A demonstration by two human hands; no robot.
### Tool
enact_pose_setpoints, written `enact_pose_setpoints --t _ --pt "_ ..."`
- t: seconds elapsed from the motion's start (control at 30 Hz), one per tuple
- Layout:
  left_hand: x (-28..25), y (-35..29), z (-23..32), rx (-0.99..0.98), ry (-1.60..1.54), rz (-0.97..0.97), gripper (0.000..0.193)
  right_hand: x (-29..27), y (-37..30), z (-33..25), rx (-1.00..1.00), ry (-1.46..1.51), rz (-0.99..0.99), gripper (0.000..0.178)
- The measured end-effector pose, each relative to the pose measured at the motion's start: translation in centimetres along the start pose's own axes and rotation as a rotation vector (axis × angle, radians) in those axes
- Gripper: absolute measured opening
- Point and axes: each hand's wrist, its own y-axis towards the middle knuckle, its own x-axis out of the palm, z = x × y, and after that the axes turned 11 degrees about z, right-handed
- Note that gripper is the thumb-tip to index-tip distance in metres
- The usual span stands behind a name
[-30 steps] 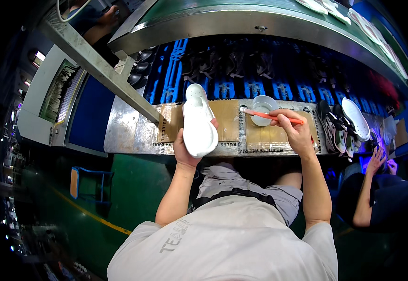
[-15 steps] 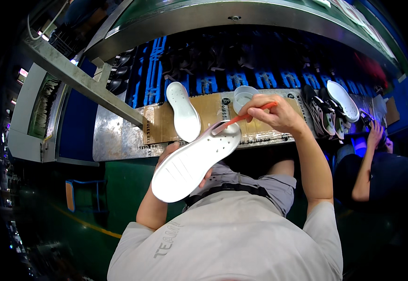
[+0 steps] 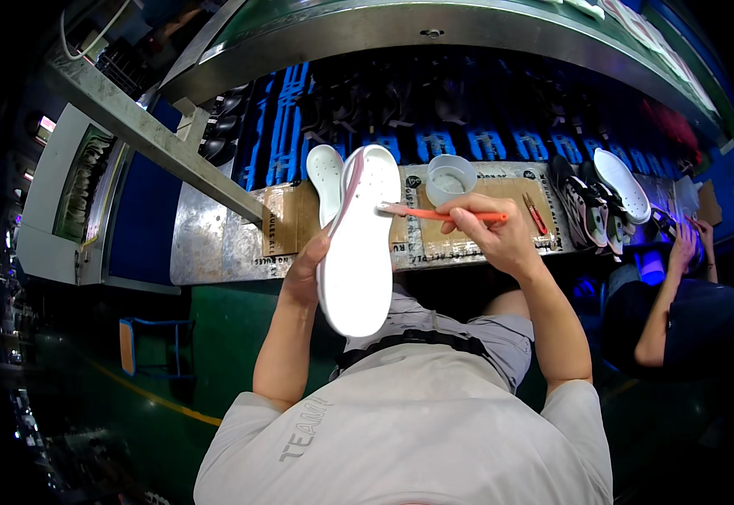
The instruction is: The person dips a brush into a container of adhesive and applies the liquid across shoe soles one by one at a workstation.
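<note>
My left hand [image 3: 308,263] grips a white shoe sole [image 3: 357,269] by its left side, most of the fingers hidden behind it. The sole stands nearly upright in the view, with small holes toward its far end and a pinkish strip along its edge. In my right hand [image 3: 489,227] is a brush with an orange handle [image 3: 434,214]; its tip touches the sole's right edge area near the holes. Behind the held sole, a second white sole [image 3: 325,172] lies on the bench. A translucent round tub [image 3: 449,179] stands beyond my right hand.
Cardboard [image 3: 510,194] is taped onto the metal bench [image 3: 203,244]. An orange-handled tool [image 3: 536,215] lies there. Dark shoes [image 3: 582,206] and another white sole [image 3: 621,185] stand at right, near a co-worker's hands [image 3: 687,244]. A metal beam [image 3: 156,139] slants across the left.
My left hand has turned the sole more upright and raised it farther over the bench. The brush has shifted from the sole's far end down to its right side, its handle now nearly level.
</note>
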Motion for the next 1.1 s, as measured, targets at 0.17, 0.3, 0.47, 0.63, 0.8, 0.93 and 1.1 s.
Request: enact_pose_setpoints --t 0.17,0.3,0.47,0.63,0.8,0.93,1.1 --pt "-0.9 1.6 0.9 0.278 0.348 0.118 0.099 0.3 -1.3 -0.8 -0.171 -0.017 -0.044 0.015" --pt "-0.9 2.3 2.4 0.345 0.302 0.127 0.103 -0.5 -2.4 -1.3 -0.153 0.002 -0.067 0.015" --pt "1.4 2.2 3.3 0.595 0.417 0.342 0.103 -0.6 -3.6 -2.2 -0.099 -0.020 -0.082 0.014" --pt "1.1 2.6 3.4 0.724 0.723 0.329 0.116 0.7 -4.6 -2.5 0.158 0.042 0.008 0.021" --pt "1.9 2.8 1.8 0.913 0.514 0.335 0.115 2.1 -5.0 -2.9 0.294 0.104 0.080 0.033" --pt "1.5 3.1 1.3 0.930 0.530 0.307 0.116 2.9 -4.7 -2.6 0.345 0.302 0.145 0.036" --pt "1.3 2.9 0.6 0.828 0.558 0.272 0.118 4.0 -3.7 -3.3 0.354 0.530 0.176 0.041"
